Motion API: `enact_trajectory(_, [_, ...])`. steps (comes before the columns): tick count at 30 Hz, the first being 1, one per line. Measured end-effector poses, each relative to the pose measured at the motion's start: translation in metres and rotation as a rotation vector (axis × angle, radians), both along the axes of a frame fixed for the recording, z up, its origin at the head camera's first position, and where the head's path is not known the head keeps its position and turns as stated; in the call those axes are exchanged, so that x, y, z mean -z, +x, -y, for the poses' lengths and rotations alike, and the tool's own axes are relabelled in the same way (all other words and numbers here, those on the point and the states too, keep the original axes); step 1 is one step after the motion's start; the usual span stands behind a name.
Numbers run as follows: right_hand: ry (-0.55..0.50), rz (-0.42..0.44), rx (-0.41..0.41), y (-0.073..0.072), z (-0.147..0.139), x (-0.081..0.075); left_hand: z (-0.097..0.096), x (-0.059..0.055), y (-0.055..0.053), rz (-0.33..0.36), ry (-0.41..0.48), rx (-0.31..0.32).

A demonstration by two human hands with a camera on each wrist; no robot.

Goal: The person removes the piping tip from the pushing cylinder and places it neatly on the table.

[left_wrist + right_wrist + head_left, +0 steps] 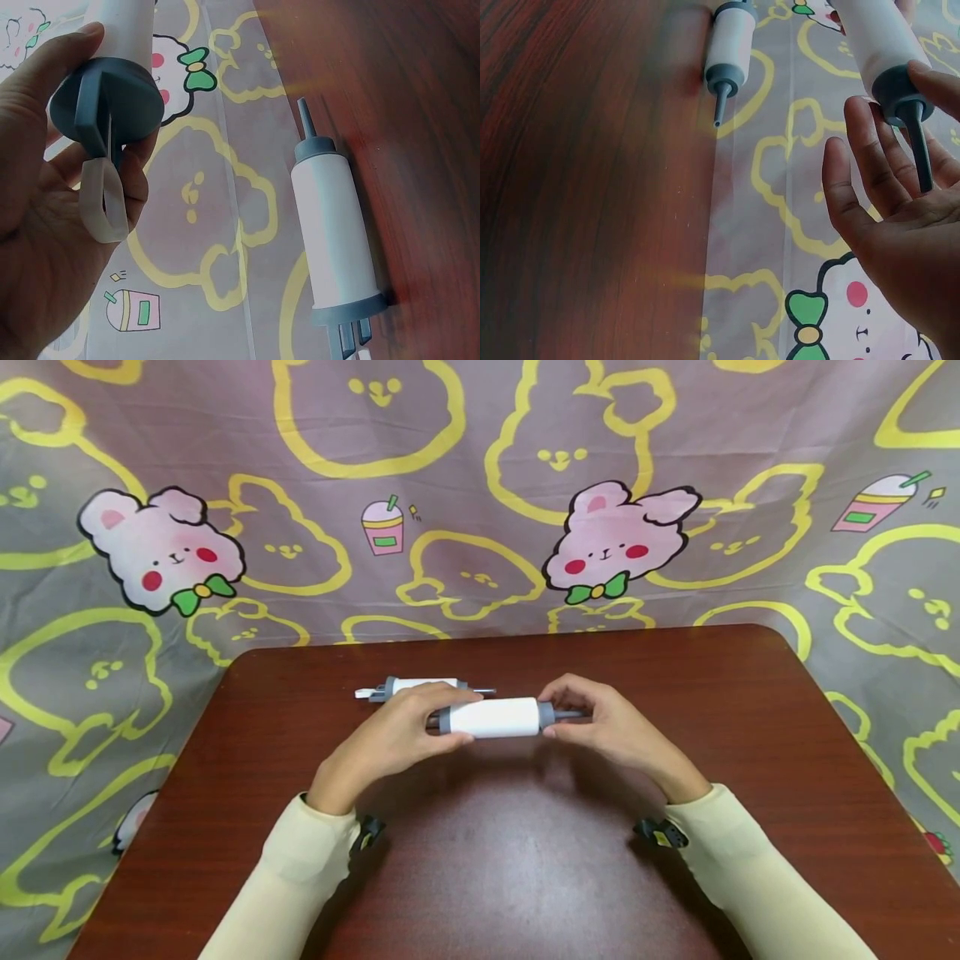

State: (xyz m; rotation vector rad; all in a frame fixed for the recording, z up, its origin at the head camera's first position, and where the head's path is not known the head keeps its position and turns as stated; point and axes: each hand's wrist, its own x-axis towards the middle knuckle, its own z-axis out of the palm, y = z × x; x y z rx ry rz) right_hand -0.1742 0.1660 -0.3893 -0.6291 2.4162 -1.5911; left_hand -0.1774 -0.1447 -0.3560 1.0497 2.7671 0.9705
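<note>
A white hand pump (pixel 495 717) with grey end caps and a thin grey nozzle (pixel 919 146) is held level above the table, between both hands. My left hand (pixel 397 727) grips its back end, thumb and fingers on either side of the barrel. A pale loop (pixel 103 199) hangs from that end in the left wrist view. Thumb and fingers of my right hand (pixel 611 722) pinch the grey front cap (pixel 546 716), and the nozzle points in toward the palm. A second, like pump (pixel 334 232) lies on the table behind, partly covered by my left hand in the head view.
The dark red-brown wooden table (pixel 525 860) has rounded far corners. Behind it hangs a grey cloth (pixel 480 510) printed with yellow outlines and rabbit faces. A small black wrist camera (pixel 367 833) sits at the left cuff, another (pixel 662 833) at the right.
</note>
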Motion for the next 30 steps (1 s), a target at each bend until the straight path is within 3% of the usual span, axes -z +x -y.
enact_trajectory(10, [-0.026,-0.01,-0.003,-0.0018,-0.0027,0.0017,-0.0003,0.0008,-0.0013,-0.036,-0.007,0.004])
enact_trajectory(30, [-0.021,0.003,-0.009,-0.0011,-0.0012,0.0007,-0.001,0.0005,-0.001,-0.036,-0.004,0.007])
